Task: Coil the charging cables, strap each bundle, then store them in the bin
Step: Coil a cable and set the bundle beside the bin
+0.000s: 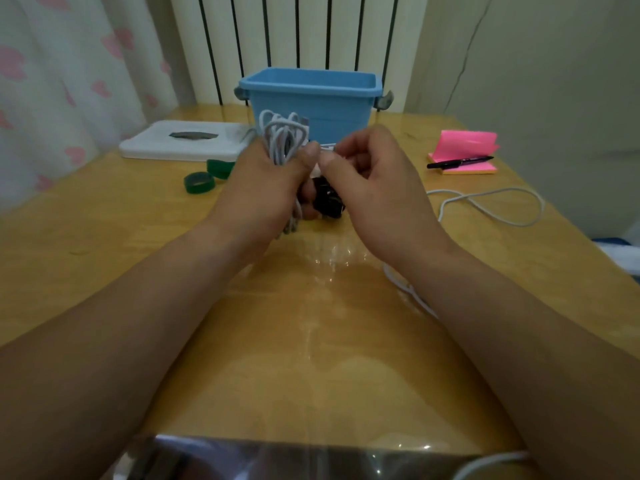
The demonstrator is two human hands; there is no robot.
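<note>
My left hand (266,188) grips a coiled white cable bundle (282,140) upright above the table, its loops sticking out over my fingers. My right hand (374,181) is right beside it, thumb and fingers pinching something white at the bundle, just above a dark strap (327,200) between the two hands. The blue bin (311,98) stands behind the hands, open at the top. A loose white cable (485,204) lies on the table at the right, and another stretch of it (408,289) runs under my right forearm.
Two green strap rolls (199,183) lie left of my hands. A white lid (187,142) rests at the back left. A pink sticky-note pad (464,157) with a black pen (460,162) on it sits at the back right. A radiator and curtain stand behind the wooden table (311,341).
</note>
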